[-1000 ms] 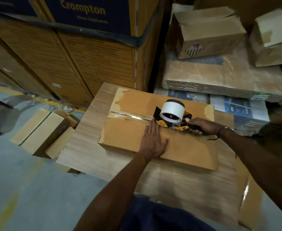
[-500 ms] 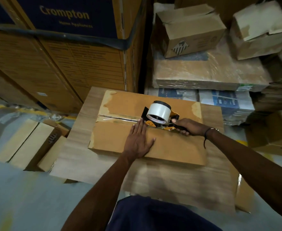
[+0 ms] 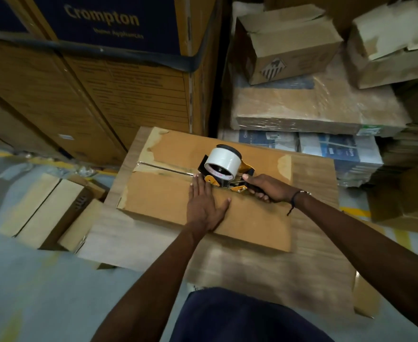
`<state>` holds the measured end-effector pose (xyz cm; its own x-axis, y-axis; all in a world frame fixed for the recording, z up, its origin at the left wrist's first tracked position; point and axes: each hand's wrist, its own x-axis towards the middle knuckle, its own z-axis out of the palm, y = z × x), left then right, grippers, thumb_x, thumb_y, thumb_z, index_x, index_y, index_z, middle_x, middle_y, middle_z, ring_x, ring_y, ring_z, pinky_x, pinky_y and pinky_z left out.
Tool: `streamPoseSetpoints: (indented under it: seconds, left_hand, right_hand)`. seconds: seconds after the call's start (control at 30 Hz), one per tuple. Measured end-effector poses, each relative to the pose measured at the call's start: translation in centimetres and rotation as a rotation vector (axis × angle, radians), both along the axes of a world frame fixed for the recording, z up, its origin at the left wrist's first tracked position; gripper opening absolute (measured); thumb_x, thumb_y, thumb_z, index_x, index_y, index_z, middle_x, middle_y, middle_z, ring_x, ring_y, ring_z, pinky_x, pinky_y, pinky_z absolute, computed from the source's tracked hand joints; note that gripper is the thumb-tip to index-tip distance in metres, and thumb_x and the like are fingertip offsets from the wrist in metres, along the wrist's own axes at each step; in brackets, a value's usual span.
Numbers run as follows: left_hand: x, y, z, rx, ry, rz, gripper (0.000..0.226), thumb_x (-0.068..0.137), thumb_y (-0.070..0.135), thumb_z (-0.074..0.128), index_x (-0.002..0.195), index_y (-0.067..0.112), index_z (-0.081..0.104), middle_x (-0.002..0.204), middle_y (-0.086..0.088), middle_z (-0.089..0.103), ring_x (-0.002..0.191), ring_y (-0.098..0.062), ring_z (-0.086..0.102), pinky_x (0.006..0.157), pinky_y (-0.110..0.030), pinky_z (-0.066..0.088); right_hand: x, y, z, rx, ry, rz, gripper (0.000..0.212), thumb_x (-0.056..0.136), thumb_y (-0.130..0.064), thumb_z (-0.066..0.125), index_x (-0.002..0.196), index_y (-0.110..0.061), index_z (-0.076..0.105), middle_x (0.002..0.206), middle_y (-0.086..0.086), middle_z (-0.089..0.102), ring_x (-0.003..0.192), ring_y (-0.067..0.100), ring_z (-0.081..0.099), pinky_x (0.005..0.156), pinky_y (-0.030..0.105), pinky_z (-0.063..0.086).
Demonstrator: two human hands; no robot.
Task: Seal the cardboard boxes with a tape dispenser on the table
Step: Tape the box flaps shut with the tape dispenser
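Cardboard box (image 3: 203, 193) lies on the table (image 3: 314, 174), our left hand (image 3: 204, 203) flat on it, right hand (image 3: 268, 188) gripping the dispenser (image 3: 224, 169) mid-seam; uneven pressure could wrinkle the tape.

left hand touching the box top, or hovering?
Touching. Head view shows the left hand lying flat, fingers straight, on the cardboard box, no gap, beside the tape dispenser.

Dispenser handle (image 3: 257, 191) hidden in right hand (image 3: 268, 187), table (image 3: 264, 272) near edge blurred, carton print (image 3: 138, 87) illegible
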<state>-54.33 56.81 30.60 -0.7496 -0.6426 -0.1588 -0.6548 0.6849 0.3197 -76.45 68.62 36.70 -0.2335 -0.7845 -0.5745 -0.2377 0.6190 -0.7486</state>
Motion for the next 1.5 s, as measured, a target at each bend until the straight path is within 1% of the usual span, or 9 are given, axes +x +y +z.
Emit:
streamPoseSetpoints:
  seconds: [0.13, 0.4, 0.67, 0.77, 0.93, 1.03, 1.13, 1.33, 1.5]
  left_hand:
    - [-0.5, 1.2, -0.3, -0.068, 0.001, 0.039, 0.101, 0.096, 0.080, 0.019, 0.160, 0.002, 0.027, 0.171, -0.023, 0.012, 0.161, -0.031, 0.002, 0.130, -0.047, 0.007]
    - [-0.9, 1.6, -0.8, -0.113, 0.000, 0.041, 0.101, 0.098, 0.078, 0.022, 0.165, 0.006, 0.001, 0.174, -0.014, -0.003, 0.161, -0.026, -0.007, 0.130, -0.046, 0.009]
    - [-1.1, 1.6, -0.9, -0.133, -0.018, 0.043, 0.100, 0.098, 0.079, 0.020, 0.165, 0.007, -0.001, 0.174, -0.013, -0.004, 0.161, -0.025, -0.007, 0.131, -0.045, 0.008]
    - [-1.1, 1.7, -0.9, -0.133, -0.019, 0.044, 0.100, 0.098, 0.079, 0.021, 0.166, 0.008, -0.001, 0.174, -0.011, -0.005, 0.161, -0.024, -0.007, 0.130, -0.045, 0.007]
    - [-2.5, 3.3, -0.3, -0.088, -0.021, 0.115, 0.095, 0.101, 0.068, 0.027, 0.165, 0.004, 0.000, 0.173, -0.015, -0.005, 0.160, -0.028, -0.006, 0.130, -0.047, 0.006]
    - [-6.4, 8.3, 0.2, -0.021, 0.079, -0.028, 0.087, 0.104, 0.060, 0.033, 0.165, 0.005, 0.006, 0.173, -0.014, 0.000, 0.160, -0.026, -0.002, 0.130, -0.049, 0.012]
    - [-10.7, 15.0, -0.1, 0.004, 0.073, -0.172, 0.096, 0.101, 0.073, 0.025, 0.164, 0.002, 0.011, 0.173, -0.015, -0.002, 0.160, -0.023, -0.012, 0.131, -0.047, 0.008]
    - [-11.7, 16.3, -0.3, -0.107, -0.014, -0.159, 0.099, 0.098, 0.074, 0.024, 0.160, -0.003, 0.025, 0.172, -0.019, -0.001, 0.160, -0.024, -0.013, 0.130, -0.047, 0.009]
    - [-12.0, 16.7, -0.4, -0.087, 0.017, -0.151, 0.102, 0.097, 0.073, 0.028, 0.164, 0.003, -0.006, 0.172, -0.013, -0.016, 0.159, -0.022, -0.017, 0.131, -0.044, 0.004]
  right_hand:
    - [-0.8, 0.4, 0.7, 0.008, 0.025, 0.074, 0.068, 0.092, -0.084, 0.040, 0.074, -0.020, 0.053, 0.059, -0.006, 0.044, 0.049, 0.010, 0.034, 0.052, 0.024, 0.035]
    - [-5.0, 5.6, -0.3, -0.001, 0.014, 0.136, 0.066, 0.093, -0.081, 0.038, 0.076, -0.019, 0.053, 0.059, -0.009, 0.043, 0.051, 0.007, 0.033, 0.052, 0.020, 0.033]
    - [-10.7, 13.8, -0.4, -0.007, -0.068, 0.101, 0.061, 0.101, -0.070, 0.039, 0.074, -0.017, 0.050, 0.058, -0.005, 0.042, 0.050, 0.010, 0.031, 0.048, 0.020, 0.030]
    - [-12.8, 17.0, -0.4, -0.030, -0.098, 0.086, 0.063, 0.091, -0.077, 0.044, 0.067, -0.019, 0.050, 0.058, 0.003, 0.041, 0.048, 0.012, 0.030, 0.046, 0.021, 0.027]
    - [-13.4, 19.2, -1.1, -0.071, -0.119, 0.046, 0.080, 0.077, -0.090, 0.053, 0.076, -0.010, 0.050, 0.065, 0.012, 0.038, 0.049, 0.013, 0.031, 0.045, 0.021, 0.026]
    - [-13.1, 19.4, -1.5, -0.100, -0.147, 0.026, 0.082, 0.076, -0.090, 0.056, 0.078, -0.008, 0.051, 0.064, 0.010, 0.038, 0.048, 0.012, 0.032, 0.045, 0.019, 0.027]
    - [-13.3, 19.5, -1.7, -0.095, -0.159, 0.032, 0.084, 0.076, -0.090, 0.056, 0.083, -0.006, 0.053, 0.065, 0.011, 0.039, 0.048, 0.012, 0.033, 0.044, 0.018, 0.028]
    - [-13.6, 19.8, -1.7, -0.055, -0.217, 0.041, 0.058, 0.078, -0.087, 0.057, 0.066, -0.030, 0.062, 0.064, 0.004, 0.041, 0.051, 0.010, 0.034, 0.046, 0.020, 0.025]
    - [-16.6, 23.1, -2.1, 0.000, -0.162, 0.042, 0.073, 0.081, -0.084, 0.057, 0.078, -0.011, 0.056, 0.063, 0.005, 0.039, 0.051, 0.013, 0.031, 0.048, 0.023, 0.025]
